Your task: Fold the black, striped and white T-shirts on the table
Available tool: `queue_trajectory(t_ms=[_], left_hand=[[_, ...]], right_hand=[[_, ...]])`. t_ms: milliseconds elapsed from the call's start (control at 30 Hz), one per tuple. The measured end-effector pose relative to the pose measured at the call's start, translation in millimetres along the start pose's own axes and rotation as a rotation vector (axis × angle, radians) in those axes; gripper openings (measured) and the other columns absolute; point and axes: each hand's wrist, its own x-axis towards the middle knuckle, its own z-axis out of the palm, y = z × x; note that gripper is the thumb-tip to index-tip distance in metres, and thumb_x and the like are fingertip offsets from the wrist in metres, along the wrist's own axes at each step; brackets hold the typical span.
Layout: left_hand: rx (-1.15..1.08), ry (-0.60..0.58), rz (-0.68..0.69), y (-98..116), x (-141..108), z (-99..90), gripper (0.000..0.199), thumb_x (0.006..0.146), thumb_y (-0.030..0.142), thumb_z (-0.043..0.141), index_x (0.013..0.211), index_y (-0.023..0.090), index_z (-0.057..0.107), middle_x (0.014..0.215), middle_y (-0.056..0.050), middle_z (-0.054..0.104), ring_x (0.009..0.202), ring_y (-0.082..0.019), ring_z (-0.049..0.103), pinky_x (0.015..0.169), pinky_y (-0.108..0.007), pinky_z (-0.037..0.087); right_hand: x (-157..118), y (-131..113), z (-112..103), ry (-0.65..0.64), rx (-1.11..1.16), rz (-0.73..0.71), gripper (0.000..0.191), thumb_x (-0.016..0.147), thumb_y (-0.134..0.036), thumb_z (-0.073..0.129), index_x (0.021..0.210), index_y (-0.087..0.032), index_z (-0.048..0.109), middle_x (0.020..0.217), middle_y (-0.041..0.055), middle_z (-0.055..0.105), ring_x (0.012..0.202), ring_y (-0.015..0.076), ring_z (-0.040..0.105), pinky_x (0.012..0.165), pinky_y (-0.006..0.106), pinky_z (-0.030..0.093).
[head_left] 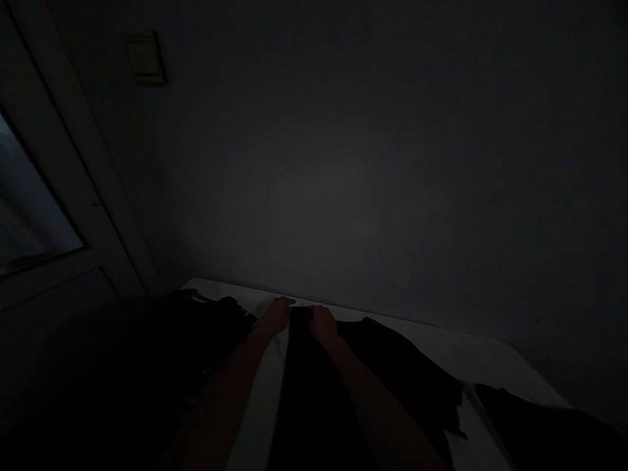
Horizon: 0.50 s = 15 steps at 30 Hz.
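Observation:
In the very dark head view, both arms reach over a white surface (265,396). A long black cloth (309,392) lies between them, its far end near the wall-side edge. My left hand (281,313) is at the left corner of that end, fingers bent toward it. My right hand (322,322) is closed on the right corner of the same end. More black cloth (397,360) spreads just right of my right hand. Another dark garment (196,340) lies left of my left arm.
A plain wall (343,163) rises behind the surface. A light switch (146,59) is on it at the upper left. At the far left stands a door (63,275) with a glass pane. Further dark cloth (534,425) lies at the lower right.

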Motion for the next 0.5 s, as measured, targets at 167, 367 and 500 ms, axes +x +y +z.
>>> queue_trajectory(t_ms=[167,367,500], left_hand=[[-0.057,-0.042,-0.011,-16.6,18.5,20.7,0.018,0.085,0.014,0.062,0.098,0.019,0.075,0.102,-0.007,0.075,0.103,-0.023,0.067,0.099,-0.037,0.05],[-0.161,-0.04,-0.034,-25.6,20.7,21.2,0.014,0.087,0.022,0.061,0.093,0.021,0.074,0.098,-0.005,0.074,0.098,-0.021,0.067,0.094,-0.033,0.05],[-0.249,-0.025,-0.055,-20.0,23.5,20.8,0.018,0.09,0.024,0.057,0.101,0.022,0.071,0.102,-0.003,0.075,0.096,-0.019,0.067,0.091,-0.031,0.052]], right_hand=[[4.2,8.6,12.1,0.002,-0.006,-0.017,0.025,0.097,-0.026,0.058,0.118,-0.018,0.07,0.114,0.013,0.073,0.11,0.0267,0.065,0.092,0.034,0.046],[5.0,13.8,14.9,0.023,0.016,0.002,0.023,0.102,-0.024,0.047,0.114,-0.02,0.067,0.109,0.0116,0.073,0.105,0.0246,0.066,0.088,0.032,0.045],[4.0,11.3,7.4,0.007,0.063,0.069,0.025,0.107,-0.027,0.037,0.116,-0.019,0.059,0.1,0.0104,0.074,0.095,0.0231,0.07,0.076,0.029,0.044]])
